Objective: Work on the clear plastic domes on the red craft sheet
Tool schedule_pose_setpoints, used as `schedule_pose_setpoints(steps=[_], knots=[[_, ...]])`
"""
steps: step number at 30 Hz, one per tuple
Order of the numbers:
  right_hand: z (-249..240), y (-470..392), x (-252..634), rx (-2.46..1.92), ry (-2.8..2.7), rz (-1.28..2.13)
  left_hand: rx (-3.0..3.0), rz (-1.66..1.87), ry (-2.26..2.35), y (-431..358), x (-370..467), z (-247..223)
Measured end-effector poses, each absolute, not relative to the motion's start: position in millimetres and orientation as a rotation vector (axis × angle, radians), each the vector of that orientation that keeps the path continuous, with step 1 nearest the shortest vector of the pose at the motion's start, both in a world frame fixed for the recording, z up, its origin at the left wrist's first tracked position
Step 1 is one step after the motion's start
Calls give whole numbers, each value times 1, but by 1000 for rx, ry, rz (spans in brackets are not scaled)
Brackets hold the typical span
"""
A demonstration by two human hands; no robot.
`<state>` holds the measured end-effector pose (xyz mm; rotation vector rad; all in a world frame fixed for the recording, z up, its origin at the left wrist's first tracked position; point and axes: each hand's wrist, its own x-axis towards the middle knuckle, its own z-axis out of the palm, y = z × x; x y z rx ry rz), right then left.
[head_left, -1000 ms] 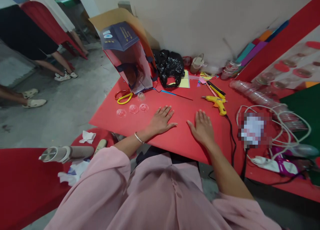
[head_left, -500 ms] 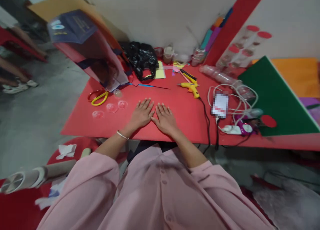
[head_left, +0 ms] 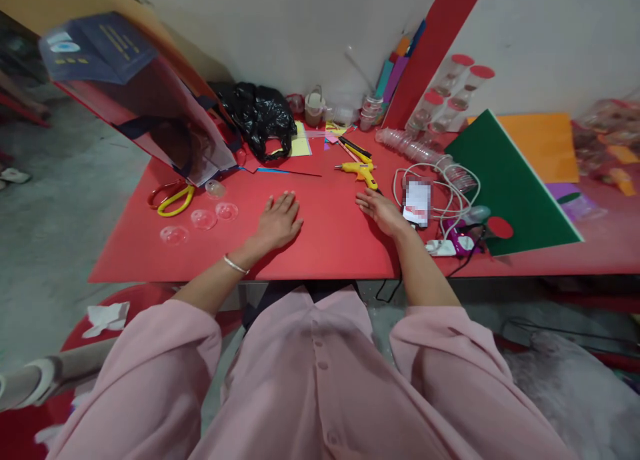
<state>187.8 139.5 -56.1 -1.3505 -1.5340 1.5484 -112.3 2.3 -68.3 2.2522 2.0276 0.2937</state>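
Observation:
My left hand [head_left: 281,221] lies flat on the red tabletop [head_left: 330,240], its fingers stretched out and holding nothing. To its left are several clear plastic domed pieces [head_left: 203,219] and a pair of scissors with yellow and red handles [head_left: 176,200]. My right hand [head_left: 383,213] is at the lower end of a yellow glue gun [head_left: 361,171], fingers extended and not wrapped round it. Part of the gun's cord is hidden under this hand. Just right of the hand lies a phone [head_left: 417,202] on a cable, its screen blurred out.
A tall bag [head_left: 165,107] and a black plastic bag [head_left: 265,117] stand at the back left. Stacked clear cups [head_left: 420,150], a white cable [head_left: 475,187], a power strip [head_left: 443,247] and a green board [head_left: 510,193] occupy the right. A thin blue stick [head_left: 273,171] lies mid-table.
My right hand has moved away from beside the left hand, rightward to the glue gun's lower end. My left hand stays flat on the table. The view has shifted to the right.

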Motion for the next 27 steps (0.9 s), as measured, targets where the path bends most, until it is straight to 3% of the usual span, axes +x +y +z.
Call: schedule_pose_setpoints(steps=[6, 12, 14, 17, 19, 21, 25, 27], knots=[[-46, 148, 193, -1352, -1306, 1772, 2301, 227, 1747, 33, 2, -61], [-56, 149, 194, -1287, -1200, 1794, 2472, 120, 239, -43, 50, -41], [-63, 150, 195, -1254, -1212, 1768, 2473, 296, 426, -29, 28, -34], [-73, 148, 195, -1221, -1274, 1704, 2421, 487, 1334, 19, -10, -39], [-77, 145, 195, -1205, -1338, 1669, 2275, 388, 1751, 33, -22, -51], [-81, 141, 195, -1206, -1456, 1599, 2381, 246, 1619, 20, -21, -64], [-88, 135, 198, -1222, -1764, 1333, 2679, 228, 821, -44, -13, -77], [-92, 133, 198, -1197, -1909, 1196, 2666, 293, 905, -54, -24, -76]])
